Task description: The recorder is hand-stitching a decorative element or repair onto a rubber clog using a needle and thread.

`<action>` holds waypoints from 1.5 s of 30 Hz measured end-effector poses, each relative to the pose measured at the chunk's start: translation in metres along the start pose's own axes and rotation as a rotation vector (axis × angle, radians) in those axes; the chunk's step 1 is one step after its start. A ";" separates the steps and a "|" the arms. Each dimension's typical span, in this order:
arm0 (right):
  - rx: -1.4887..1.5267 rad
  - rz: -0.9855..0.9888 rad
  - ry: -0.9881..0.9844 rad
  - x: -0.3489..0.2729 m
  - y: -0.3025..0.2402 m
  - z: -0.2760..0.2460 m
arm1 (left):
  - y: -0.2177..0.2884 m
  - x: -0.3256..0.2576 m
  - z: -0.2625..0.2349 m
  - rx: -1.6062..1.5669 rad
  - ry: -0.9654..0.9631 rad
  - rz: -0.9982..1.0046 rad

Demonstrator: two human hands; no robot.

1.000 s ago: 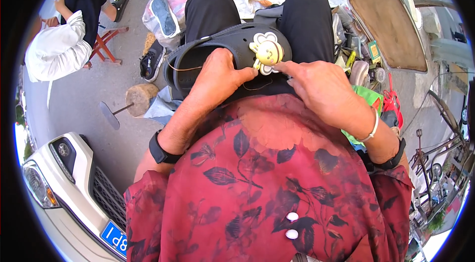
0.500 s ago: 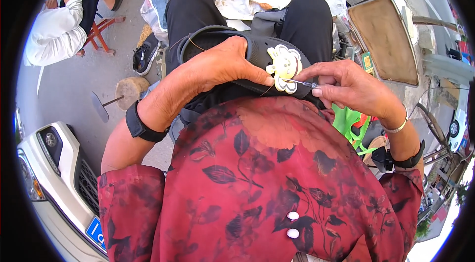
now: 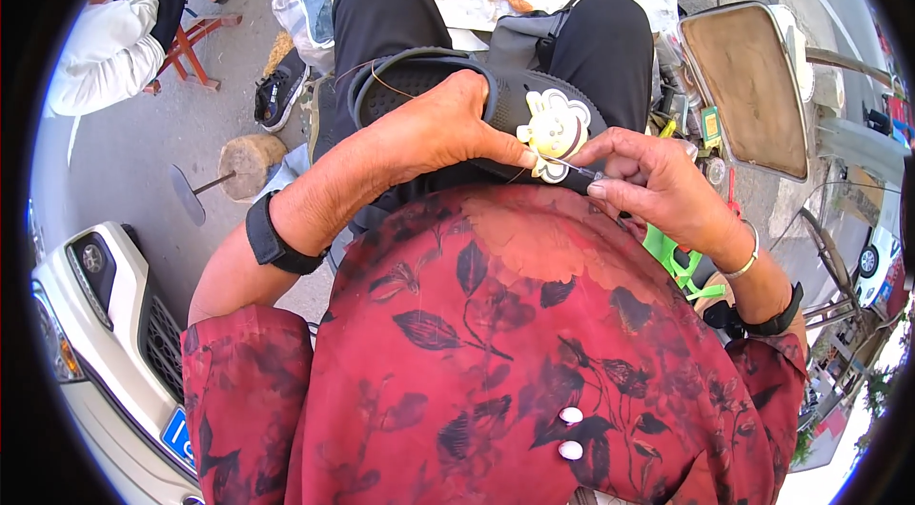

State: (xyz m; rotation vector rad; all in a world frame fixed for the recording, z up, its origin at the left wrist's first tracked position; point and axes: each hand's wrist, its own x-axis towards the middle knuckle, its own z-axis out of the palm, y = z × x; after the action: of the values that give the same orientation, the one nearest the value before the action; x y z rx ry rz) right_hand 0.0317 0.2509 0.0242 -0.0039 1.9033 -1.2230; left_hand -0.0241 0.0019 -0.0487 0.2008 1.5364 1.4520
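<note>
Pinched between thumb and forefinger of the right hand [image 3: 658, 179], a slim metal needle tool [image 3: 575, 167] lies low over the white edge of the yellow bee-like charm [image 3: 558, 131], the close grip probably giving fine control of its point. The left hand [image 3: 456, 129] clasps the black clog [image 3: 513, 97], thumb beside the charm and fingers hidden, apparently inside the opening to brace the upper from beneath. The clog rests across the black-trousered thighs [image 3: 391, 14], which seem to serve as a bench, a brown thread [image 3: 375, 74] looping at its opening.
</note>
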 end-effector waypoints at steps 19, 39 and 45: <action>-0.615 -0.534 0.340 0.003 0.038 0.025 | 0.006 -0.003 0.005 -0.005 0.012 0.031; -0.034 -0.135 0.057 -0.010 0.009 -0.016 | 0.043 0.018 -0.022 0.158 -0.219 -0.068; 0.152 -0.106 -0.033 0.004 0.007 -0.040 | 0.065 0.015 -0.027 0.664 -0.012 -0.076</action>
State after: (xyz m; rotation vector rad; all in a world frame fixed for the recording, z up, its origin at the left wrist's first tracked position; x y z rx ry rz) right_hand 0.0066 0.2827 0.0228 -0.0442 1.7971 -1.4286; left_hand -0.0817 0.0120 -0.0067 0.5339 1.9489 0.8364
